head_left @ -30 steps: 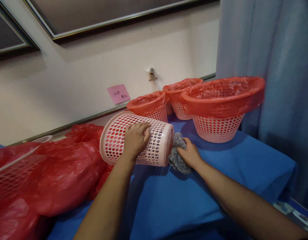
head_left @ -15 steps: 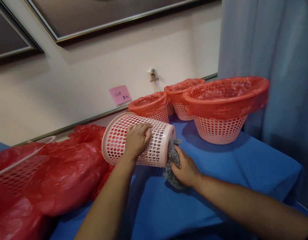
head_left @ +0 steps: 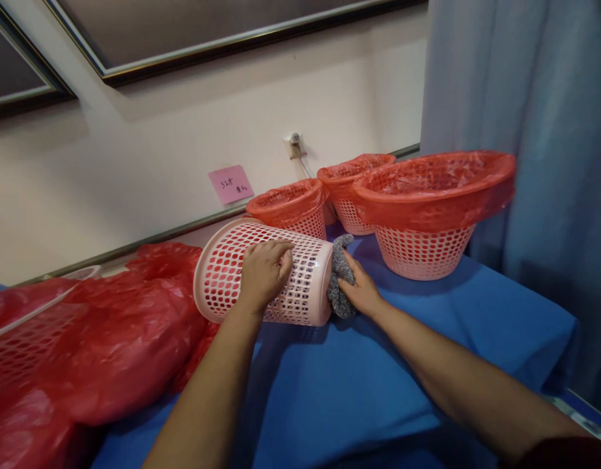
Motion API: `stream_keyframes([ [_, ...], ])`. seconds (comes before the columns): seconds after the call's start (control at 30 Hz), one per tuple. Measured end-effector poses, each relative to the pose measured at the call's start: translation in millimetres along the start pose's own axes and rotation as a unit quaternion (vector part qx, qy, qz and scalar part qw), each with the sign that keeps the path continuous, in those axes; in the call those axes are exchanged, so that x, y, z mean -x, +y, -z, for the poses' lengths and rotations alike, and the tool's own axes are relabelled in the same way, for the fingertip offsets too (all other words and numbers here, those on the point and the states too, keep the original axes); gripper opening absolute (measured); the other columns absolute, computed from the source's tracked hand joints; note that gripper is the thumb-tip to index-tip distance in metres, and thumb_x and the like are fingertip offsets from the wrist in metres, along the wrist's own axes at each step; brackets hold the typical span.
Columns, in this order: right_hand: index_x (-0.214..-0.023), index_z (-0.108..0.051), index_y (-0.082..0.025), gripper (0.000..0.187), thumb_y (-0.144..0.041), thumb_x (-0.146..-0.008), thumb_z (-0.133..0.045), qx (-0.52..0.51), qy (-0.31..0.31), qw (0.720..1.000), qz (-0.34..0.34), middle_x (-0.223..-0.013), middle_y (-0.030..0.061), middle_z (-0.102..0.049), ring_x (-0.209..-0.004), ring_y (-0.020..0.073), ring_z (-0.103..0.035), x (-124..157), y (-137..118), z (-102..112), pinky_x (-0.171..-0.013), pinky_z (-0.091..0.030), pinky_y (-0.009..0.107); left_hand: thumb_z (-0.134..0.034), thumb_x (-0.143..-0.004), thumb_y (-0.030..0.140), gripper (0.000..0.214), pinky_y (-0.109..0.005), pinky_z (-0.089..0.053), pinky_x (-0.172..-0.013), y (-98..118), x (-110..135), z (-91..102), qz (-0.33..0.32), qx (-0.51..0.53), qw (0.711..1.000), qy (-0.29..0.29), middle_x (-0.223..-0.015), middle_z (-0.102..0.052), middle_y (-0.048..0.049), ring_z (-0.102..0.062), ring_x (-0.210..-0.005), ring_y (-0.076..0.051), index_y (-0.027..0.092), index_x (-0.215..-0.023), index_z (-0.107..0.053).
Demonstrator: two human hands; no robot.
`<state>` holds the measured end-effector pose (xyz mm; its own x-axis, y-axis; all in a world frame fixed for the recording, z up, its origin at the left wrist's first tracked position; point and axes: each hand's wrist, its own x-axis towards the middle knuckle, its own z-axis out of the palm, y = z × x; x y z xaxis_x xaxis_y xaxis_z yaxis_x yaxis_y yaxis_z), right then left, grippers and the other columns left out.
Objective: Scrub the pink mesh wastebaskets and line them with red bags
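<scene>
The cloth (head_left: 341, 286) had moved higher against the bin (head_left: 303, 280) since the earlier frame, clamped in the right hand (head_left: 361, 289) and hiding the bin's base. Whether the left hand (head_left: 265, 272) gripped, I couldn't tell. Mid-frame, the pale pink, perforated bin lay sideways. Farther back, right of centre, red liners (head_left: 434, 211) lined three baskets (head_left: 424, 254).

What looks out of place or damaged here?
Two things. The pale basket lies on its side under the left hand, while the three lined baskets stand upright. At the picture's left, red plastic sits bunched, unlike the liners stretched over those baskets. No spill or breakage visible.
</scene>
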<state>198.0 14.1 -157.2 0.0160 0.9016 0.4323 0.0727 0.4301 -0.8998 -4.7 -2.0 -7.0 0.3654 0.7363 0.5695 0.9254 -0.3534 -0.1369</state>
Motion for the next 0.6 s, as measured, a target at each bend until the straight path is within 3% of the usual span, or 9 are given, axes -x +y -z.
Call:
stream_keyframes([
  [0.07,-0.145,-0.048,-0.020,0.068,-0.021,-0.077,-0.054,0.012,-0.006,0.999,0.030,-0.145,0.0090,-0.056,-0.134,0.0228,-0.052,13,-5,-2,-0.116,-0.038,0.041,-0.046,-0.097,0.027,0.029,-0.047,-0.039,-0.100,0,1,0.0,-0.001,0.000,1.000,0.000,-0.116,-0.076,-0.0037,-0.066,-0.108,-0.027,0.026,-0.112,-0.071],
  [0.17,-0.125,-0.060,-0.019,0.051,-0.019,-0.074,-0.054,0.009,-0.064,0.997,0.037,-0.111,0.0050,-0.071,-0.101,0.0214,-0.067,36,-19,2,-0.097,-0.051,0.036,-0.046,-0.097,0.027,0.029,-0.047,-0.039,-0.099,0,1,-0.1,-0.003,-0.002,1.000,0.001,-0.116,-0.076,-0.0038,-0.066,-0.107,-0.027,0.025,-0.112,-0.071],
  [0.23,-0.110,-0.062,-0.019,0.037,-0.019,-0.074,-0.054,-0.023,-0.124,0.991,0.038,-0.088,0.0000,-0.069,-0.079,0.0178,-0.065,44,-29,8,-0.078,-0.054,0.030,-0.047,-0.097,0.027,0.029,-0.046,-0.039,-0.099,0,1,-0.1,-0.003,-0.004,1.000,0.003,-0.115,-0.077,-0.0037,-0.066,-0.107,-0.027,0.025,-0.112,-0.072],
  [0.3,-0.098,-0.061,-0.019,0.024,-0.022,-0.075,-0.053,-0.071,-0.133,0.988,0.041,-0.078,-0.0015,-0.064,-0.070,0.0164,-0.060,43,-35,15,-0.068,-0.051,0.027,-0.047,-0.097,0.027,0.029,-0.046,-0.039,-0.099,0,1,-0.2,-0.005,-0.005,1.000,0.005,-0.115,-0.077,-0.0033,-0.066,-0.107,-0.027,0.025,-0.112,-0.072],
  [0.37,-0.097,-0.060,-0.019,0.021,-0.026,-0.079,-0.053,-0.102,-0.055,0.992,0.041,-0.083,0.0007,-0.065,-0.077,0.0180,-0.062,36,-35,19,-0.073,-0.053,0.029,-0.047,-0.097,0.027,0.028,-0.045,-0.039,-0.098,0,2,-0.3,-0.008,-0.005,1.000,0.009,-0.115,-0.077,-0.0028,-0.066,-0.107,-0.026,0.025,-0.112,-0.072],
  [0.47,-0.124,-0.054,-0.018,0.042,-0.032,-0.085,-0.055,-0.074,0.100,0.992,0.026,-0.110,0.0076,-0.068,-0.100,0.0219,-0.065,23,-28,19,-0.095,-0.052,0.036,-0.048,-0.097,0.026,0.028,-0.045,-0.039,-0.098,0,2,-0.8,-0.010,-0.005,1.000,0.011,-0.117,-0.076,-0.0025,-0.066,-0.107,-0.026,0.025,-0.111,-0.072],
  [0.53,-0.140,-0.045,-0.018,0.057,-0.031,-0.085,-0.057,-0.025,0.099,0.994,0.036,-0.131,0.0114,-0.062,-0.119,0.0235,-0.060,18,-21,14,-0.107,-0.046,0.040,-0.047,-0.097,0.026,0.028,-0.045,-0.039,-0.097,0,2,-1.4,-0.008,-0.006,1.000,0.010,-0.116,-0.077,-0.0026,-0.066,-0.107,-0.026,0.025,-0.111,-0.072],
  [0.6,-0.145,-0.044,-0.020,0.062,-0.028,-0.084,-0.057,0.019,0.032,0.997,0.073,-0.146,0.0118,-0.052,-0.134,0.0240,-0.051,20,-17,8,-0.115,-0.039,0.042,-0.047,-0.097,0.026,0.029,-0.045,-0.039,-0.097,0,2,-2.1,-0.004,-0.006,1.000,0.010,-0.114,-0.077,-0.0026,-0.066,-0.106,-0.026,0.025,-0.112,-0.072],
])
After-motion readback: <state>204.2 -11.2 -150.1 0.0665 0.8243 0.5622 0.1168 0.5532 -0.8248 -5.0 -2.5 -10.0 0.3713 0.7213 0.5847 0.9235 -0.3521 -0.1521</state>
